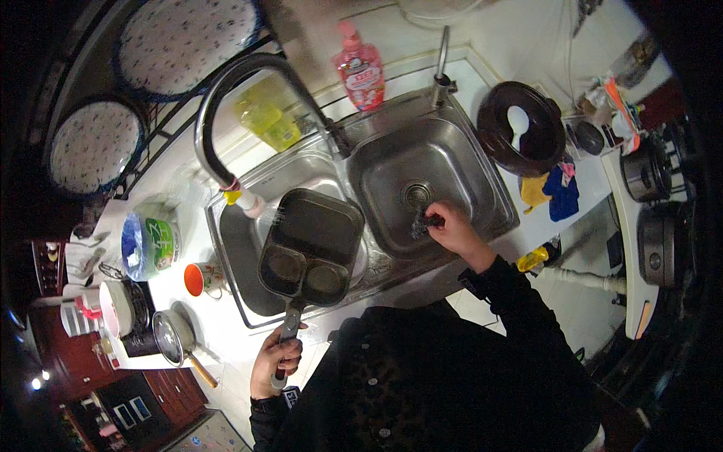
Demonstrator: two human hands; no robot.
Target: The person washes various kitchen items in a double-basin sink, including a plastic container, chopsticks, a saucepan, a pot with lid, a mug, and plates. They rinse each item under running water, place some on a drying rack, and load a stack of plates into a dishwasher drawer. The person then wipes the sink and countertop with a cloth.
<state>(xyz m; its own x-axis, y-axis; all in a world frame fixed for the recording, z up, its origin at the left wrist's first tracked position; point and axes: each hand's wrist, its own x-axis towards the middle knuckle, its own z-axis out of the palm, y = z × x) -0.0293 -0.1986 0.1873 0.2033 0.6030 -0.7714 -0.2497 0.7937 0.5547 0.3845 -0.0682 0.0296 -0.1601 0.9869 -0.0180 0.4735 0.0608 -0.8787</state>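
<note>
My left hand (278,359) is closed round the grey handle of a divided frying pan (316,234), which has one large section and two small round ones. The pan lies over the left basin (237,271) of a stainless steel double sink. Above the pan's left edge hangs the faucet's spray head (248,203). In the right basin (390,226), near the drain (417,194), my right hand (452,226) grips a dark scrubber (421,223), apparently a wire scourer; its far part is blurred.
A pink pump bottle (361,76) stands behind the sink. To the right are a brown lidded pot (491,135) with a white spoon (518,127) and folded cloths (562,195). On the left stand a floral mug (209,281), a plastic tub (161,243) and a saucepan (172,337).
</note>
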